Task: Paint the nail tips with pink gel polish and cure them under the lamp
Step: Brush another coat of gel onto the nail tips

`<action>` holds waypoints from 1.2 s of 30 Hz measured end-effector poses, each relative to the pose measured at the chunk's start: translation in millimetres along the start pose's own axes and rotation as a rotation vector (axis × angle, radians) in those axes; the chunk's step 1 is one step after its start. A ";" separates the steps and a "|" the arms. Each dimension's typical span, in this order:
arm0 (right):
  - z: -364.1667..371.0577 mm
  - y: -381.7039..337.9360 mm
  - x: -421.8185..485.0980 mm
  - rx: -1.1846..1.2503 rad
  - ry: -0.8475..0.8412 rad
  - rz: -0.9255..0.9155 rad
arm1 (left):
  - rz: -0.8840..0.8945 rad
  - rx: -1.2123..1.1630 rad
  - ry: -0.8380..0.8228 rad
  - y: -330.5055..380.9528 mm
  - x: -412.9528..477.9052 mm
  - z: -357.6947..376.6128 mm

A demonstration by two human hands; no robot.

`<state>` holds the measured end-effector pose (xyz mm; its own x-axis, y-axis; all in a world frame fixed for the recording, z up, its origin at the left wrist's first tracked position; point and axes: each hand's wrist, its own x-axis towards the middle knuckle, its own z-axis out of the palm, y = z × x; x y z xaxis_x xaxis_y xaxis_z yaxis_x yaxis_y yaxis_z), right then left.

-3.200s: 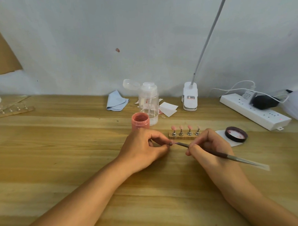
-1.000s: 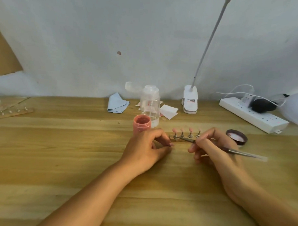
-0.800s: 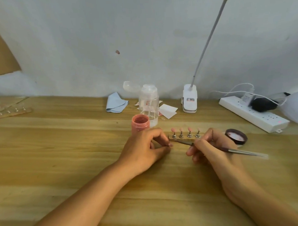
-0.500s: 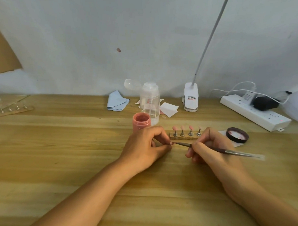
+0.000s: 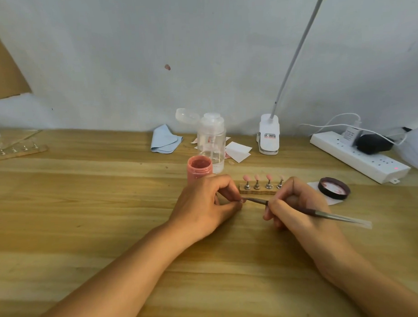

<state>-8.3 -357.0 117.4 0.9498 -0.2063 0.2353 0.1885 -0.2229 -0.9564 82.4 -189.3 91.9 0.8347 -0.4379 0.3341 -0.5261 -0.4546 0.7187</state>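
Left hand [image 5: 205, 203] sits low on the wooden table [image 5: 86, 210], fingers curled in, thumb and forefinger pinched on a small piece [image 5: 240, 201] too tiny to make out. Right hand [image 5: 297, 207] has the brush [image 5: 335, 216] gripped pen-style, handle trailing off to the right, and the bristle end is right at that left-hand pinch. That is the change: a second ago the tip was up against the near left corner of the wooden holder [image 5: 257, 192], and now it has come down in front of it to the left fingertips, where it already was half a second back. The left hand has barely stirred. Four pink nail tips [image 5: 246, 177] stand in a row on the holder, just beyond the two hands. The open pink polish jar [image 5: 200, 169] stands right behind the left knuckles, its lid [image 5: 333, 188] lying off to the right on a white slip. Farther back, a clear pump bottle [image 5: 212, 139], and the lamp's clip base [image 5: 269, 137] by the wall, its neck rising out of frame.
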 end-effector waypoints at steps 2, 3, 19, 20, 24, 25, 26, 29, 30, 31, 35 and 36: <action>0.4 -0.2 -0.1 -0.015 -0.012 -0.003 | 0.002 0.007 0.000 0.2 -0.4 -0.6; 0.4 -0.3 -0.1 -0.023 -0.020 -0.003 | 0.005 0.012 0.003 0.3 -0.7 -0.7; -0.2 -0.6 0.2 -0.068 -0.022 0.002 | 0.044 0.027 0.030 1.7 -1.5 -0.6; -0.3 -1.0 0.2 -0.069 -0.023 0.004 | 0.045 0.030 0.030 1.7 -1.5 -0.6; -0.2 -2.4 -0.6 -0.077 -0.022 0.006 | 0.047 0.025 0.035 0.7 -1.6 0.1; 0.0 -2.8 -0.7 -0.076 -0.011 0.002 | 0.050 0.021 0.037 0.5 -1.3 0.2; 0.0 -3.3 -0.9 -0.070 0.002 -0.001 | 0.050 0.017 0.037 0.3 -1.2 0.3; 0.2 -4.3 -0.8 -0.068 0.029 0.010 | 0.045 0.010 0.040 -0.6 -0.8 1.4; 0.1 -4.2 -0.8 -0.068 0.039 0.013 | 0.044 0.011 0.043 -0.8 -0.7 1.5; 0.2 -4.1 -0.8 -0.065 0.046 0.017 | 0.043 0.011 0.045 -1.0 -0.7 1.7; 0.3 -2.7 -0.7 -0.050 0.063 0.020 | 0.042 0.008 0.043 -0.9 -0.7 1.5; 0.5 -2.6 -0.7 -0.051 0.056 0.021 | 0.041 0.008 0.040 -0.7 -0.8 1.6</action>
<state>-9.3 -355.8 119.7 0.9377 -0.2637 0.2261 0.1548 -0.2656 -0.9516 81.9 -189.9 90.1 0.8184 -0.4245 0.3873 -0.5609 -0.4436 0.6990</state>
